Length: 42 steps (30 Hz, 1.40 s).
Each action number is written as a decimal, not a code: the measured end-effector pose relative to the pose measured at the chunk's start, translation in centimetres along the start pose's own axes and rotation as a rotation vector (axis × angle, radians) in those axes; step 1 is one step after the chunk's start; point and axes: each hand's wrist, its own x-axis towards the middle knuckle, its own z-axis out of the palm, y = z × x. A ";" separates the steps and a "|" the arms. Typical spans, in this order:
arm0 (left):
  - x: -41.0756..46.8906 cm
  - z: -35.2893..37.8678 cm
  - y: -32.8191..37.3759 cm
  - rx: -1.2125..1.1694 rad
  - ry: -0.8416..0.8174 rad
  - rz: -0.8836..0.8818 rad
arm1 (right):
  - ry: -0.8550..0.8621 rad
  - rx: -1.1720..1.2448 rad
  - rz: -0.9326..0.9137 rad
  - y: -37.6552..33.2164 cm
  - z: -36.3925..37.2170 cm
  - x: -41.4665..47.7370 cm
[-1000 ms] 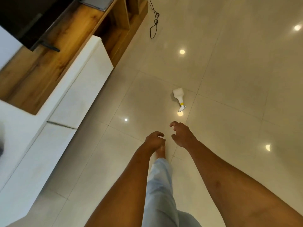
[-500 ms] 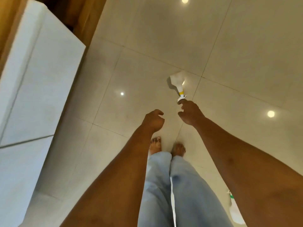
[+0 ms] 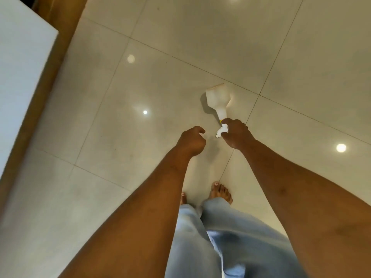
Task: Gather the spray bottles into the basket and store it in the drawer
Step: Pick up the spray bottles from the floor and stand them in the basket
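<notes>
A white spray bottle (image 3: pixel 218 100) with a yellow collar lies on the pale tiled floor, its body pointing away from me. My right hand (image 3: pixel 235 134) is closed around its white trigger head and neck. My left hand (image 3: pixel 191 142) hovers just left of it with fingers curled, holding nothing. No basket is in view.
A white drawer cabinet (image 3: pixel 22 81) with a wooden side panel (image 3: pixel 58 49) runs along the left edge. My bare feet (image 3: pixel 219 192) and light blue trouser legs stand below the hands. Ceiling lights reflect in the glossy floor tiles (image 3: pixel 140 117).
My right hand has reached forward from beside the nozzle and closed on the bottle's trigger head. The view has dropped closer to the floor. My left hand stays curled beside it.
</notes>
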 end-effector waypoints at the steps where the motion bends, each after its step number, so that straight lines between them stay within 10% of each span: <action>1: 1.3 0.4 -0.6 -0.008 -0.003 -0.003 | -0.013 -0.030 0.007 0.5 0.9 1.2; 17: 7.7 0.1 -6.1 -0.164 0.042 -0.060 | -0.162 -0.064 0.071 0.8 5.0 10.4; 30: -4.9 -1.8 -5.7 -0.669 0.107 -0.181 | -0.146 0.806 0.349 -11.1 3.7 -3.9; 42: -21.4 -14.7 -2.5 -0.872 0.540 -0.088 | -0.469 1.048 0.049 -24.5 -6.1 -22.4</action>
